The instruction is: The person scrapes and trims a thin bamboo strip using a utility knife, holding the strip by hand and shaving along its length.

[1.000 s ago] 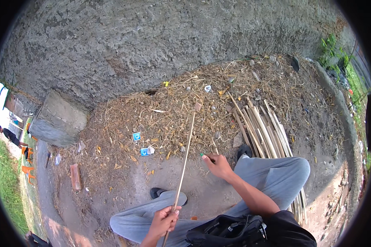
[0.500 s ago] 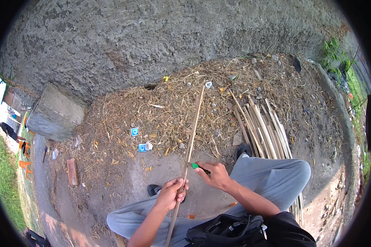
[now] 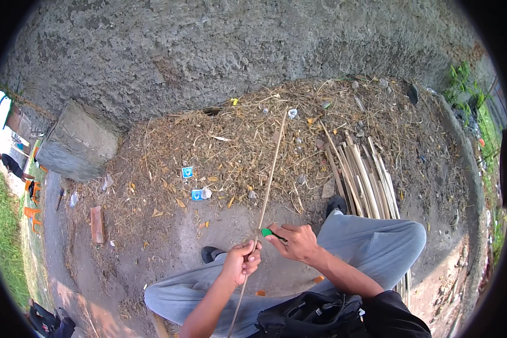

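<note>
My left hand (image 3: 242, 261) is closed around a long thin bamboo strip (image 3: 269, 180) that runs from my lap up over the ground litter. My right hand (image 3: 296, 242) grips a small tool with a green handle (image 3: 267, 232), its tip right beside the strip just above my left hand. I sit with both legs in grey trousers (image 3: 377, 242) bent in front of me.
A bundle of split bamboo slats (image 3: 363, 177) lies by my right leg. Dry straw and litter (image 3: 231, 152) cover the ground ahead, below a rough stone wall (image 3: 208, 50). A concrete block (image 3: 76, 141) stands at left, a black bag (image 3: 310, 318) on my lap.
My left hand slid up the strip and the strip swung more upright. My right hand left the ground, picked up the green-handled tool and brought it to the strip.
</note>
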`<state>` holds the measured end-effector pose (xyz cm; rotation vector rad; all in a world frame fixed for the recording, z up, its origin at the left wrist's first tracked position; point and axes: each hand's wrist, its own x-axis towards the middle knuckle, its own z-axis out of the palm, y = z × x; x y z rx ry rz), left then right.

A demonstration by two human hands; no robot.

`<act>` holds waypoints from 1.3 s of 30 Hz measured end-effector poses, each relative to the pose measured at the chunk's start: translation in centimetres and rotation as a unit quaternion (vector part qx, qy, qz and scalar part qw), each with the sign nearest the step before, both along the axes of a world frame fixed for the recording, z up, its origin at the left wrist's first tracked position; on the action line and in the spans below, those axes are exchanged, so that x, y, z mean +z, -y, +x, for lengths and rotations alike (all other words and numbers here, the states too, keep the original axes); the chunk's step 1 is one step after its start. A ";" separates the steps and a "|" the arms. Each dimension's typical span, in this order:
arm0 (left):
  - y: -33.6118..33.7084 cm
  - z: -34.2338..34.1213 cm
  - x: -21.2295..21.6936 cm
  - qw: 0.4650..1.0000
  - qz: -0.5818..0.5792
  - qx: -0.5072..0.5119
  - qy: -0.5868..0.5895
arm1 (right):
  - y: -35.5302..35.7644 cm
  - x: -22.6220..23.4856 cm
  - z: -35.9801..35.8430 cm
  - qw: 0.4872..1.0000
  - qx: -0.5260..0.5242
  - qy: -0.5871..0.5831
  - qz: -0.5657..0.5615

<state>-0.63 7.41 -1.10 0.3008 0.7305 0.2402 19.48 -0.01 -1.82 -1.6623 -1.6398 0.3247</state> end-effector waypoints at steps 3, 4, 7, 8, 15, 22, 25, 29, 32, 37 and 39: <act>0.3 0.2 0.4 1.000 0.012 -0.001 -0.001 | 0.1 0.3 0.0 1.000 -0.013 0.024 0.002; 0.5 0.2 0.5 1.000 0.027 0.004 -0.015 | 0.1 0.3 -0.1 0.999 -0.021 0.038 0.000; 0.9 0.4 1.0 0.999 0.033 0.006 -0.021 | 0.2 0.2 -0.3 0.998 -0.037 0.040 0.000; 1.0 0.4 1.0 0.999 0.034 0.006 -0.022 | 0.1 0.2 -0.2 0.998 -0.038 0.040 0.001; 2.6 0.3 2.0 0.999 0.018 -0.018 -0.024 | -0.6 -0.4 2.0 0.995 -0.093 0.042 0.004; 4.5 -1.2 3.8 0.996 0.033 -0.045 -0.065 | -1.4 0.3 2.7 0.988 -0.154 0.020 -0.006; 7.0 -3.2 3.9 0.996 0.020 -0.056 -0.070 | -1.7 0.4 5.8 0.982 -0.180 0.001 -0.064; 8.5 -5.3 3.9 0.997 0.016 -0.034 -0.067 | -2.3 -0.4 5.2 0.989 -0.144 0.028 -0.005; 9.1 -6.3 4.2 0.996 0.039 -0.032 -0.075 | -2.4 0.2 4.5 0.991 -0.130 0.017 -0.025; 12.3 -7.6 6.4 0.984 0.042 -0.016 -0.173 | -3.1 0.0 7.0 0.974 -0.204 0.005 -0.100; 13.2 -8.9 6.2 0.984 0.056 -0.019 -0.171 | -3.1 -0.5 7.2 0.980 -0.187 0.012 -0.067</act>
